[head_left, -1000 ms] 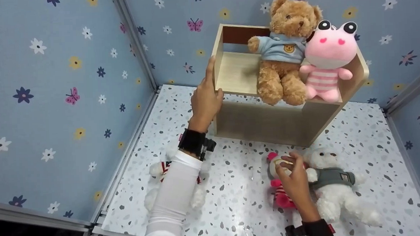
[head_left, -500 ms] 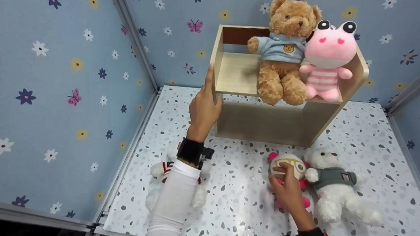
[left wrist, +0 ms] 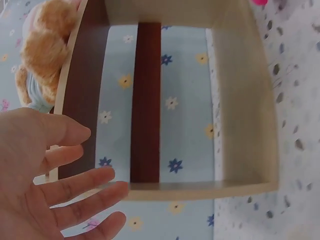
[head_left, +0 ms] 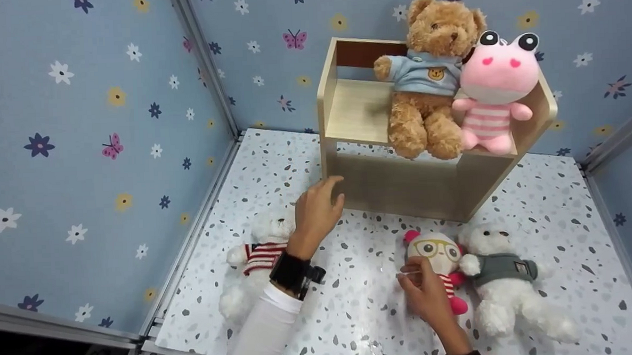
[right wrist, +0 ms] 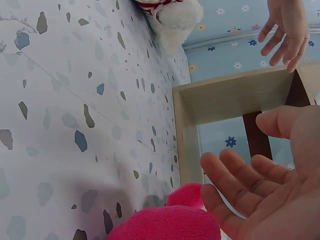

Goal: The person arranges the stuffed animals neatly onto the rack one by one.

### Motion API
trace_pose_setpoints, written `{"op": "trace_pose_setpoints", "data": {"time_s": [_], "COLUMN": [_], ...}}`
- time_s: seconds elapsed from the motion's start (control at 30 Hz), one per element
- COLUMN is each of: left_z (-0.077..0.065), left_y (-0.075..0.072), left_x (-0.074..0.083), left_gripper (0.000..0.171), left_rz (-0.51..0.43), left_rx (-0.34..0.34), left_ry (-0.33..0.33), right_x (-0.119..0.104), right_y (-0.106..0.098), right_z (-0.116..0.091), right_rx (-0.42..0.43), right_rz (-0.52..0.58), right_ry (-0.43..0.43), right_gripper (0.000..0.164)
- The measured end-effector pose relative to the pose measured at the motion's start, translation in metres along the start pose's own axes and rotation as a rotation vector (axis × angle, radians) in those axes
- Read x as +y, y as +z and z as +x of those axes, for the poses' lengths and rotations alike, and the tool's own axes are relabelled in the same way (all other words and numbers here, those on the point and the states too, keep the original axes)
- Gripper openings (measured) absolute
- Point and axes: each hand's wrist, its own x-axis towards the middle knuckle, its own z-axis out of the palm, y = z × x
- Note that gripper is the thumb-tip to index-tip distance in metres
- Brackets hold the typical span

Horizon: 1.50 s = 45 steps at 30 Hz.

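My left hand [head_left: 317,215] is off the wooden shelf [head_left: 328,107], in front of its lower left side, with relaxed fingers and nothing in its grasp. In the left wrist view its fingers spread before the shelf's open lower compartment. Over the left part of a plush toy with yellow glasses [head_left: 440,247] hovers my right hand [head_left: 426,292], its fingers loosely bent and holding nothing. The toy lies on its back in red stripes; its bright pink part [right wrist: 170,222] shows below that hand in the right wrist view. Whether the hand touches it I cannot tell.
On the shelf top sit a brown teddy bear [head_left: 424,79] in a blue shirt and a pink frog plush [head_left: 498,79]. A white bear in a grey-green top [head_left: 504,268] lies right of the glasses toy. Another white bear in a striped sweater [head_left: 263,257] lies at left.
My left hand has let go of the shelf's left edge and come down towards me. My right hand has moved left and slightly down, uncovering more of the glasses toy.
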Motion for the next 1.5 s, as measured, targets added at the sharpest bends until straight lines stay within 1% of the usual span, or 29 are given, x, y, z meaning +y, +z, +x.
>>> {"op": "trace_pose_setpoints", "data": {"time_s": [0.1,0.27,0.37,0.5,0.73,0.9,1.03,1.23,1.37,1.5], "left_z": [-0.021,-0.056,-0.076,-0.099,-0.13,-0.144,-0.152,-0.159,-0.163,-0.166], "left_y": [0.012,0.033,0.045,0.061,0.081,0.093,0.101,0.109,0.112,0.115], "left_x": [0.003,0.009,0.011,0.012,0.014,0.02,0.026,0.035,0.04,0.045], "left_gripper": [0.028,0.019,0.016,0.013,0.011,0.01,0.011,0.012,0.02,0.032], "left_rz": [-0.018,-0.063,-0.1,-0.145,-0.213,-0.247,-0.265,-0.315,-0.333,-0.341], "left_rx": [-0.031,-0.088,-0.137,-0.189,-0.259,-0.288,-0.32,-0.374,-0.391,-0.417], "left_ry": [0.037,0.064,0.055,0.034,-0.013,-0.032,-0.034,-0.041,-0.049,-0.051], "right_x": [0.002,0.005,0.005,0.004,0.005,0.007,0.009,0.012,0.017,0.022], "right_y": [0.0,0.001,0.003,0.004,0.005,-0.001,-0.013,-0.035,-0.043,-0.045], "right_z": [-0.001,-0.004,-0.006,-0.011,-0.015,-0.016,-0.016,-0.014,-0.014,-0.015], "right_rx": [-0.013,-0.042,-0.061,-0.063,-0.015,0.049,0.12,0.278,0.357,0.396], "right_rz": [-0.006,0.002,0.018,0.025,0.013,0.018,0.026,-0.067,-0.1,-0.147], "right_ry": [-0.007,-0.003,-0.008,-0.026,-0.038,-0.025,-0.002,-0.002,0.0,-0.011], "right_gripper": [0.029,0.025,0.023,0.022,0.015,0.012,0.01,0.009,0.012,0.016]}}
